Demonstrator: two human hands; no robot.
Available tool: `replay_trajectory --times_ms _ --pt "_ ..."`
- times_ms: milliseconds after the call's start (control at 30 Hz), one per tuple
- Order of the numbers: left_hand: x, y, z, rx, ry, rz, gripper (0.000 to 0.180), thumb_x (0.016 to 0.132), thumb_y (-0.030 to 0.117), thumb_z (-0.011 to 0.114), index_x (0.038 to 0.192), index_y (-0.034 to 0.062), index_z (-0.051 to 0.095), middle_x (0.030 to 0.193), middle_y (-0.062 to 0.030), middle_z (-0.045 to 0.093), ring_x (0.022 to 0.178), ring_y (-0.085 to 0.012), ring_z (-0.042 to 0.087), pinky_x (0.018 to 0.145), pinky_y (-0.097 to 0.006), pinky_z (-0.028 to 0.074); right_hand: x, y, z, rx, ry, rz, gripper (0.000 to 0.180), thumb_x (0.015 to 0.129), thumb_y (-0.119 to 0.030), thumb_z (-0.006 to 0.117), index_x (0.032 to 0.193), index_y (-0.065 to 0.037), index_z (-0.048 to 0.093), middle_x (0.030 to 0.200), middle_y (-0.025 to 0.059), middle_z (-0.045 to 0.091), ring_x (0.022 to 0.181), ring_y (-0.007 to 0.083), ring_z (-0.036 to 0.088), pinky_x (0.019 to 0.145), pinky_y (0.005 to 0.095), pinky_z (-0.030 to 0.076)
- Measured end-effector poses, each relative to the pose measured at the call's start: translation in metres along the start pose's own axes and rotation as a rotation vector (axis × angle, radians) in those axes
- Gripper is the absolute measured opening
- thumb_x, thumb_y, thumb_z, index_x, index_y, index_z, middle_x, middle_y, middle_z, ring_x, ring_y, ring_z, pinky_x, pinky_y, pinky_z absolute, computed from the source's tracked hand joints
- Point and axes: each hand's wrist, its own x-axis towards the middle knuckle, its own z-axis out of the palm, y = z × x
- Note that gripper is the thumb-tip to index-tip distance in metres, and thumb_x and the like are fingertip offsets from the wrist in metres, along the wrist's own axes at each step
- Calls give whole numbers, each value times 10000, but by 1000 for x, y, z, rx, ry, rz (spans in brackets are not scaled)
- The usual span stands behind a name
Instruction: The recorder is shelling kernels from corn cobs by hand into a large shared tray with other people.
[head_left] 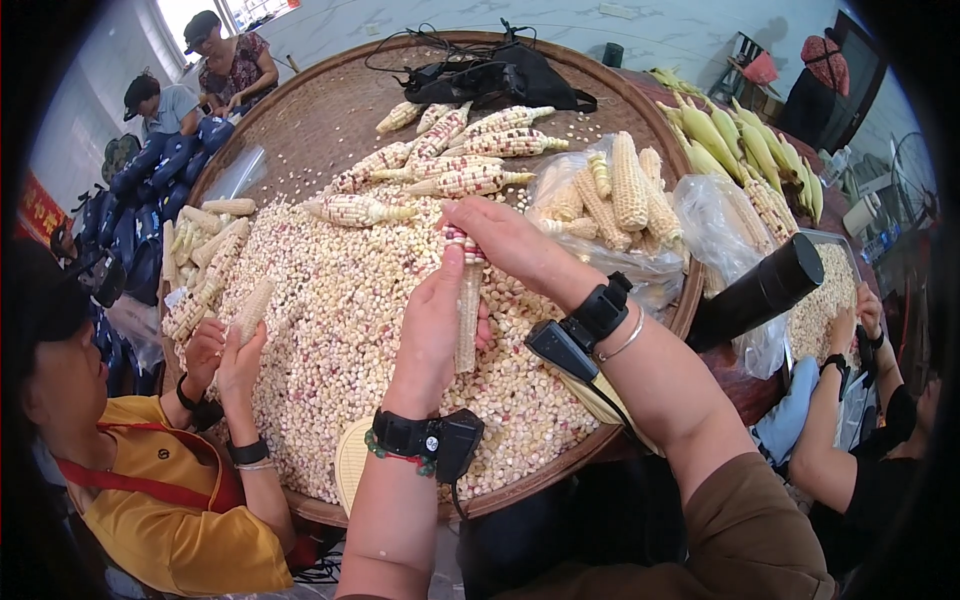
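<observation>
A mostly stripped corn cob (467,315) stands nearly upright between my hands, with a band of purple and white kernels left at its upper end. My left hand (432,325) is closed round its shaft, the thumb pointing up along it. My right hand (505,240) grips the top, fingers bent over the kernels. Beneath both hands, loose white, yellow and reddish kernels (340,400) cover the round woven tray (310,110). Just beyond lie several speckled ears of corn (470,180).
Bare cobs (630,185) fill a plastic bag at the right, near a black cylindrical bottle (760,292). A black bag (500,80) with cords lies at the far rim. Green-husked corn (740,140) is piled far right. A co-worker in yellow (180,490) holds a cob at left; another works right.
</observation>
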Motion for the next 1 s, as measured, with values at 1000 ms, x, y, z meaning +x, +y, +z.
replay_trajectory --times_ms 1000 --pt "3 -4 2 63 1 23 514 960 551 458 949 48 564 654 -48 577 476 -135 553 428 -264 456 -4 -5 -6 -85 -45 26 491 1017 -406 414 1162 35 574 1076 67 602 968 143 516 867 280 428"
